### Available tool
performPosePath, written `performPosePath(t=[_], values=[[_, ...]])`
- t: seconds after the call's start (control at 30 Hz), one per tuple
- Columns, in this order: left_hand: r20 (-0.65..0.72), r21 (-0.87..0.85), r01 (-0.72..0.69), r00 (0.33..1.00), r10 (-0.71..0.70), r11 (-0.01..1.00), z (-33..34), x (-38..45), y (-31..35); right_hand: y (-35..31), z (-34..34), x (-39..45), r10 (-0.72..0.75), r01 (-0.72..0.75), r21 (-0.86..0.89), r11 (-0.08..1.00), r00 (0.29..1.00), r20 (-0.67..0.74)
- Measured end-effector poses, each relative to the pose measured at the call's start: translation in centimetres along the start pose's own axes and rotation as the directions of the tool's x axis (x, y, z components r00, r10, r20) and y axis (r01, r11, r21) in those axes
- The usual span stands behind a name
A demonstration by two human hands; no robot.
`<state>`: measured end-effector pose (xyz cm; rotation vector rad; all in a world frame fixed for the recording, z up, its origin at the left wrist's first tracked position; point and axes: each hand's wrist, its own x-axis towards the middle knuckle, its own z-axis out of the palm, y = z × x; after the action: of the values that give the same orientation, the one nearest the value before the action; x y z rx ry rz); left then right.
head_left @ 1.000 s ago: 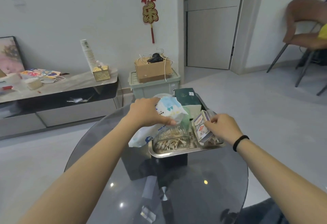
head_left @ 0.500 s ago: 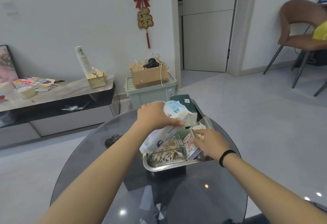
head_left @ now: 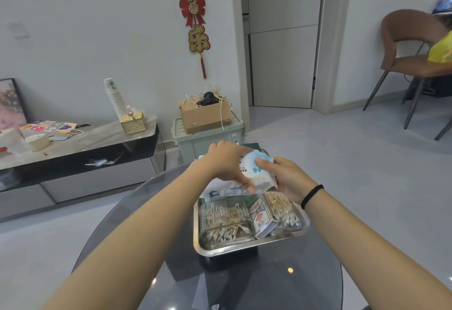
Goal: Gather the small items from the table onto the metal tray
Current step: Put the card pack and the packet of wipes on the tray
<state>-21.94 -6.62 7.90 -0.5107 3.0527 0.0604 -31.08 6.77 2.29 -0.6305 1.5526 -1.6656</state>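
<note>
A metal tray sits on the round dark glass table. In it lie a clear box of cotton swabs, a small card box standing on edge, and a clear bag of swabs. Above the tray's far side I hold a white and blue pack of baby wipes with both hands. My left hand grips it from the top and left. My right hand holds its right end. A dark green box shows just behind my hands.
A low TV cabinet with cups, a gold box and papers stands at the left. Behind the table are a green storage bin with a cardboard box on it. A brown chair stands at the far right.
My right hand left the card box in the tray and rose to take the right end of the wipes pack. My left hand kept its hold on the pack.
</note>
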Motion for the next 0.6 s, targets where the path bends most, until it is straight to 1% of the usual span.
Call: performPosePath(t=[0.07, 0.13, 0.2, 0.23, 0.27, 0.3, 0.33, 0.37, 0.4, 0.43, 0.47, 0.53, 0.57, 0.6], values=[[-0.042, -0.030, -0.018, 0.999, 0.017, 0.999, -0.7, 1.0, -0.3, -0.4, 0.0, 1.3, -0.015, 0.022, 0.065, 0.998, 0.994, -0.108], [-0.135, -0.069, 0.000, 0.991, -0.009, 0.998, -1.2, 2.1, -0.7, -1.2, 0.0, 2.8, -0.042, 0.072, 0.132, 0.989, 0.975, -0.219], [-0.220, -0.134, 0.096, 0.968, -0.124, 0.986, -1.1, 3.2, -1.6, -1.7, 0.1, 4.3, -0.071, 0.141, 0.193, 0.971, 0.941, -0.330], [-0.213, -0.194, 0.167, 0.955, -0.208, 0.967, -1.0, 3.6, -2.2, -1.7, 0.2, 5.0, -0.076, 0.167, 0.214, 0.963, 0.923, -0.377], [-0.153, -0.297, 0.225, 0.948, -0.278, 0.928, -0.7, 4.0, -3.0, -1.4, 0.2, 5.7, -0.076, 0.184, 0.228, 0.956, 0.907, -0.415], [-0.048, -0.453, 0.257, 0.949, -0.311, 0.854, -0.4, 4.5, -3.9, -1.0, 0.3, 6.4, -0.073, 0.193, 0.230, 0.954, 0.891, -0.448], [0.068, -0.637, 0.266, 0.954, -0.291, 0.724, 0.0, 4.8, -4.7, -0.5, 0.3, 6.9, -0.072, 0.199, 0.218, 0.956, 0.874, -0.481], [0.154, -0.788, 0.262, 0.960, -0.234, 0.558, 0.6, 5.5, -5.3, 0.2, 0.4, 7.5, -0.075, 0.203, 0.198, 0.959, 0.855, -0.514], [0.187, -0.863, 0.258, 0.962, -0.200, 0.433, 1.2, 6.0, -5.7, 0.9, 0.5, 7.8, -0.073, 0.205, 0.187, 0.961, 0.837, -0.542], [0.181, -0.885, 0.255, 0.959, -0.217, 0.390, 1.9, 6.7, -5.9, 1.6, 0.6, 8.2, -0.062, 0.206, 0.196, 0.959, 0.824, -0.563], [0.158, -0.896, 0.244, 0.956, -0.246, 0.371, 2.6, 7.4, -5.9, 2.3, 0.8, 8.5, -0.046, 0.205, 0.217, 0.954, 0.819, -0.572], [0.109, -0.925, 0.202, 0.953, -0.284, 0.323, 3.9, 8.7, -5.5, 3.5, 0.9, 9.0, -0.031, 0.186, 0.226, 0.956, 0.832, -0.553], [0.089, -0.935, 0.179, 0.954, -0.285, 0.307, 4.4, 9.1, -5.2, 3.9, 0.9, 9.1, -0.040, 0.163, 0.182, 0.970, 0.842, -0.538], [0.068, -0.938, 0.158, 0.957, -0.283, 0.307, 4.9, 9.5, -4.9, 4.1, 0.8, 9.2, -0.061, 0.126, 0.089, 0.988, 0.850, -0.523]])
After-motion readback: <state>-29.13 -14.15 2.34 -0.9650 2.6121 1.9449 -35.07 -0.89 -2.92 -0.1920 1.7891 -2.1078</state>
